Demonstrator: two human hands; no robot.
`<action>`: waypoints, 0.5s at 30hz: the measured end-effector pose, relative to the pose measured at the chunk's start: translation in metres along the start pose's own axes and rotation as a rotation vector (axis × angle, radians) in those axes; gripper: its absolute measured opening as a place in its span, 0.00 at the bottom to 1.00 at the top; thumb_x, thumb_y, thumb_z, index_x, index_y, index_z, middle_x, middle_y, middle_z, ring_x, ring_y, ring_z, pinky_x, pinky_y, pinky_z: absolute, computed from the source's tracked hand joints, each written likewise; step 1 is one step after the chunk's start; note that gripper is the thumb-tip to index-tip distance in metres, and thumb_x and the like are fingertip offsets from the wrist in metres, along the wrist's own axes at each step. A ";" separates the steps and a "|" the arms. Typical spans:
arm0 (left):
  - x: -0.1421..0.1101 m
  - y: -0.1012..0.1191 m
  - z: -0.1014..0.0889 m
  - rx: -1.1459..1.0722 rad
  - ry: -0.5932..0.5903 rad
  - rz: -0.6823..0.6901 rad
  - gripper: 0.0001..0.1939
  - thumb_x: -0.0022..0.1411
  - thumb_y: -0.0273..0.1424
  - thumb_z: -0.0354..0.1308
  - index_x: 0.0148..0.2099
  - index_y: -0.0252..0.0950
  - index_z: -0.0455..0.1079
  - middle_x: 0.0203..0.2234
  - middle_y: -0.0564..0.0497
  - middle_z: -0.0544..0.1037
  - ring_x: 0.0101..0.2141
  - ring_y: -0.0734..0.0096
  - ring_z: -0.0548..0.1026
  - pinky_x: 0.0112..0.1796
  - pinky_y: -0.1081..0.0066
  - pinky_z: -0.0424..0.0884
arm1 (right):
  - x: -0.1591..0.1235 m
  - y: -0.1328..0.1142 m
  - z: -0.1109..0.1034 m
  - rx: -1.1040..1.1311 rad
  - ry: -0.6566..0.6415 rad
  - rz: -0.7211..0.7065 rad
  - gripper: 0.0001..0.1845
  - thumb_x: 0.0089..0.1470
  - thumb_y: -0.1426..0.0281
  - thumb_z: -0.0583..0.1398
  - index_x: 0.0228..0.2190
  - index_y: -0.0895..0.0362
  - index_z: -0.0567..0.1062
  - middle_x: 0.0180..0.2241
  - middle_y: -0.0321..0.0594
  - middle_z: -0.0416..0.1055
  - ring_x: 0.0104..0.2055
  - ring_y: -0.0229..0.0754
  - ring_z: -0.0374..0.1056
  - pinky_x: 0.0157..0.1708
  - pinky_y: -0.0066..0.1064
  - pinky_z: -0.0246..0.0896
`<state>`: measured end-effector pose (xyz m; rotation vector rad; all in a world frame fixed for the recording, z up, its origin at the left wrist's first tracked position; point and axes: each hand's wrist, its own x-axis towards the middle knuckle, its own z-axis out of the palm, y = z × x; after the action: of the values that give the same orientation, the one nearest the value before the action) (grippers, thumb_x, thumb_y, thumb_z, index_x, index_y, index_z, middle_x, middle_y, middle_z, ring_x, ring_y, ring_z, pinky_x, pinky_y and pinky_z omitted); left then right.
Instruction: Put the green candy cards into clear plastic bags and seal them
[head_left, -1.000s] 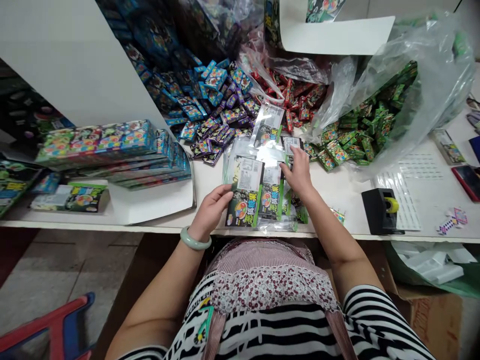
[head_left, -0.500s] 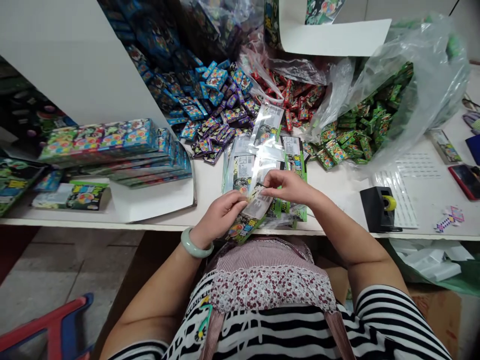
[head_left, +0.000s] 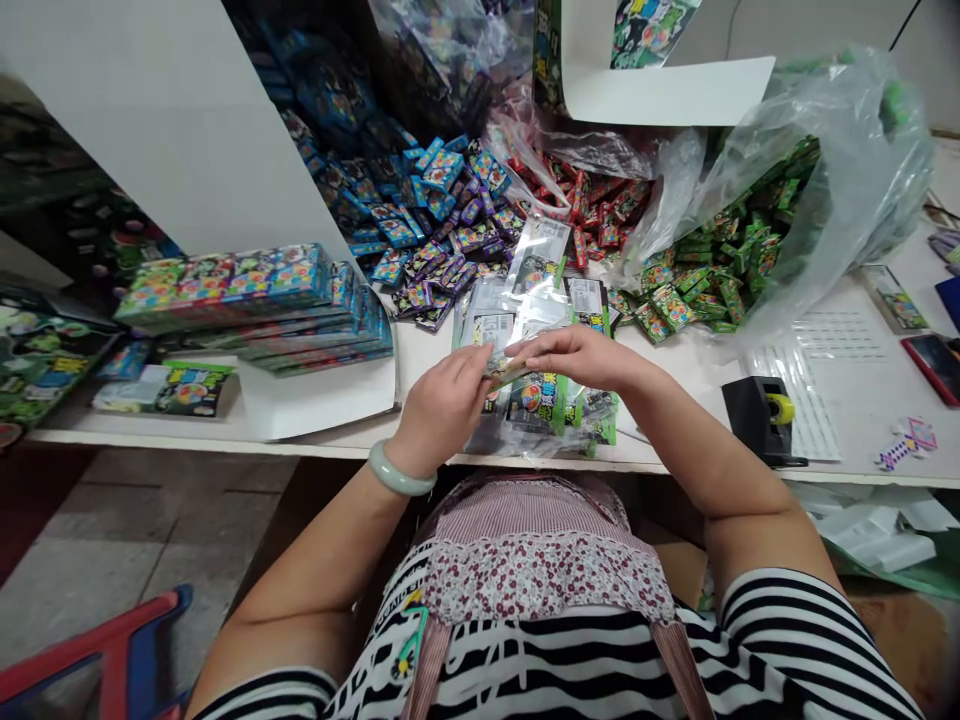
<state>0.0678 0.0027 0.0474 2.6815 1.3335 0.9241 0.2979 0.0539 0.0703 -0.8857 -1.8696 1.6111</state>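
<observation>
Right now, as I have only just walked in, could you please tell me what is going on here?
A person's left hand holds a printed packet, while the right hand touches its other end; the fingers hide part of it. Flat printed packets lie beneath on the table. Behind them are loose blue boxes, purple boxes, red boxes and green boxes. A tape dispenser stands to the right.

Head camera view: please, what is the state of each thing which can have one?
Printed packet: held in left hand, touched by right hand.
Plastic bag: open, green packs loose at its mouth.
Tape dispenser: upright, yellow roll fitted.
Long boxes: stacked.
</observation>
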 end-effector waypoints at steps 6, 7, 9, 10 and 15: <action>0.004 -0.020 -0.005 -0.084 0.127 -0.144 0.16 0.69 0.31 0.51 0.55 0.34 0.72 0.43 0.42 0.82 0.41 0.63 0.80 0.41 0.66 0.76 | 0.001 -0.010 0.017 -0.225 0.417 -0.215 0.18 0.59 0.60 0.60 0.49 0.51 0.76 0.53 0.41 0.75 0.57 0.47 0.68 0.60 0.47 0.62; 0.004 -0.022 -0.006 -0.135 0.171 -0.199 0.15 0.69 0.32 0.53 0.54 0.34 0.73 0.43 0.43 0.82 0.40 0.64 0.80 0.41 0.67 0.75 | 0.000 -0.008 0.024 -0.234 0.545 -0.236 0.22 0.57 0.59 0.62 0.52 0.50 0.73 0.56 0.42 0.72 0.61 0.48 0.64 0.61 0.48 0.60; 0.003 -0.022 -0.005 -0.269 0.228 -0.305 0.15 0.67 0.34 0.55 0.53 0.35 0.74 0.42 0.46 0.82 0.39 0.66 0.79 0.42 0.67 0.75 | -0.004 0.002 0.038 -0.149 0.605 -0.197 0.31 0.52 0.56 0.66 0.55 0.50 0.69 0.60 0.44 0.68 0.64 0.51 0.61 0.61 0.48 0.60; 0.002 -0.020 -0.002 -0.347 0.239 -0.359 0.15 0.66 0.35 0.56 0.52 0.35 0.75 0.42 0.46 0.82 0.39 0.66 0.79 0.43 0.67 0.75 | -0.004 0.008 0.045 -0.065 0.542 -0.146 0.33 0.50 0.55 0.67 0.55 0.51 0.69 0.59 0.46 0.69 0.62 0.52 0.63 0.59 0.48 0.62; 0.003 -0.011 0.026 -0.981 0.193 -0.697 0.16 0.60 0.43 0.62 0.41 0.36 0.76 0.34 0.49 0.81 0.35 0.66 0.78 0.39 0.65 0.76 | -0.002 0.041 0.058 0.260 0.375 0.078 0.22 0.45 0.53 0.68 0.35 0.54 0.71 0.35 0.38 0.76 0.40 0.42 0.72 0.43 0.38 0.70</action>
<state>0.0750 0.0184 0.0245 1.3173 1.2168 1.2682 0.2625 0.0179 0.0206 -1.0684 -1.3525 1.5601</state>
